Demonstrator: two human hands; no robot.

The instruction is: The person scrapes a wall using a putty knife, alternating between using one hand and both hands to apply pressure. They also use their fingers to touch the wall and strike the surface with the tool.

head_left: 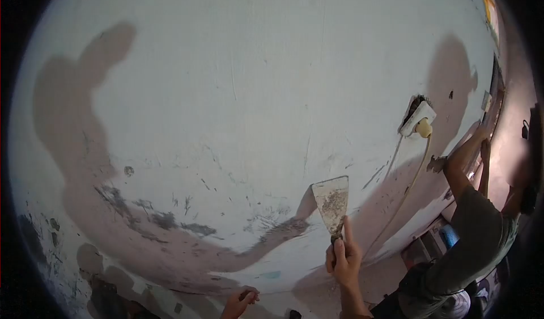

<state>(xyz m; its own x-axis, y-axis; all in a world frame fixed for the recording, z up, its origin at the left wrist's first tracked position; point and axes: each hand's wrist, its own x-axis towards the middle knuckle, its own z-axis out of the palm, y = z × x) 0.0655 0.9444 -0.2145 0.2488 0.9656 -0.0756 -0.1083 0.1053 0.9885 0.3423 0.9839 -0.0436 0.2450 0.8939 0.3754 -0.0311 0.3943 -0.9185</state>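
Observation:
A putty knife [331, 200] with a broad, stained blade points up against the white wall [243, 120]. My right hand [343, 260] is closed round its handle, with the index finger stretched along the blade's lower edge. Low in the view, my left hand [241, 303] is near the foot of the wall, fingers curled together; what they hold, if anything, is hidden. Dark scuffs and bare patches [164, 220] run across the lower wall to the left of the blade.
To the right, a person in a dark shirt [479, 234] reaches to the wall. A white socket [418, 119] with a plug [424, 128] hangs at a hole, its cord [409, 191] trailing down. Boxes [428, 245] stand behind that person.

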